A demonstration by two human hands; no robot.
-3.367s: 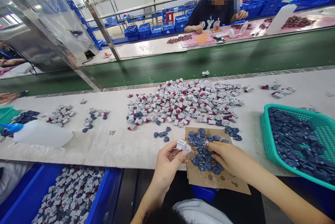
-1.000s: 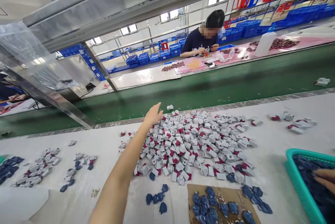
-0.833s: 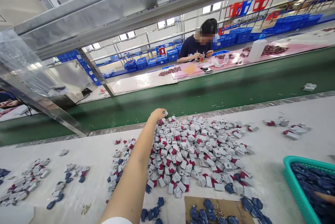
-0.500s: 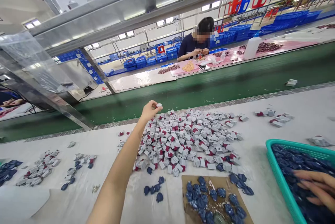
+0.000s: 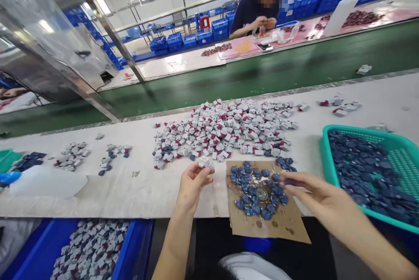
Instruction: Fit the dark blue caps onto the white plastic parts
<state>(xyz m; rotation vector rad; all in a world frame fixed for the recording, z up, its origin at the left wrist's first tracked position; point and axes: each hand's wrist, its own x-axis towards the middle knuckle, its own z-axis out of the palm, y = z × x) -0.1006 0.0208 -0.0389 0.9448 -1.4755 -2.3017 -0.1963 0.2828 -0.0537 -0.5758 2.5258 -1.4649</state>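
Note:
My left hand (image 5: pixel 194 186) is just in front of a large heap of small white-and-red parts (image 5: pixel 222 129), its fingers pinching one white piece (image 5: pixel 206 163). My right hand (image 5: pixel 317 192) reaches over the right edge of a cardboard sheet (image 5: pixel 262 227), and a dark blue piece (image 5: pixel 290 181) sits at its fingertips. Several dark blue parts (image 5: pixel 255 195) lie scattered on the cardboard around a glinting greenish spot.
A teal mesh basket (image 5: pixel 327 149) full of dark blue parts stands at the right. A blue bin (image 5: pixel 134 245) of white-and-red parts sits below the bench front. Smaller piles and a white plastic bottle (image 5: pixel 49 181) lie left. A co-worker (image 5: pixel 258 13) works beyond a green belt (image 5: pixel 229 83).
My left hand has come back from the far side of the heap with a white piece. My right hand has moved out of the basket to above the cardboard.

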